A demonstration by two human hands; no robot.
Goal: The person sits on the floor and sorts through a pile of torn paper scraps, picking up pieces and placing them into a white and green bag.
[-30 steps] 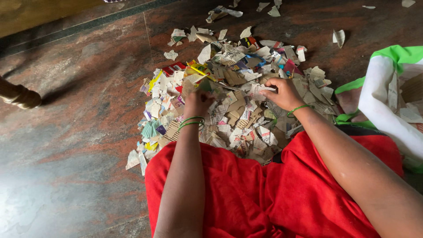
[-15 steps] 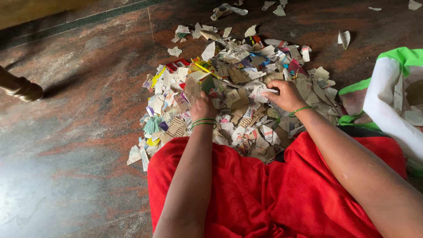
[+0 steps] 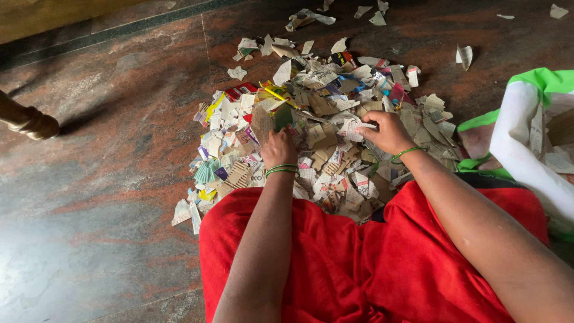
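A heap of torn paper and cardboard scraps [image 3: 323, 101] lies on the floor in front of my red-covered lap [image 3: 371, 257]. My left hand [image 3: 278, 147], green bangles at the wrist, is closed on a brown cardboard piece with a dark green scrap [image 3: 270, 119] at the heap's left-middle. My right hand [image 3: 385, 131], also with a green bangle, pinches a white printed scrap [image 3: 354, 127] near the heap's centre. Both hands rest on the pile.
The floor is polished reddish-brown stone [image 3: 107, 179]. A white sack with a green rim [image 3: 532, 137], holding paper bits, stands at the right. A turned wooden furniture leg [image 3: 27, 119] is at the far left. Loose scraps [image 3: 465, 55] lie beyond the heap.
Both hands have stayed on the heap. My left hand has lifted the cardboard piece a little, and my right hand has closed on a white scrap.
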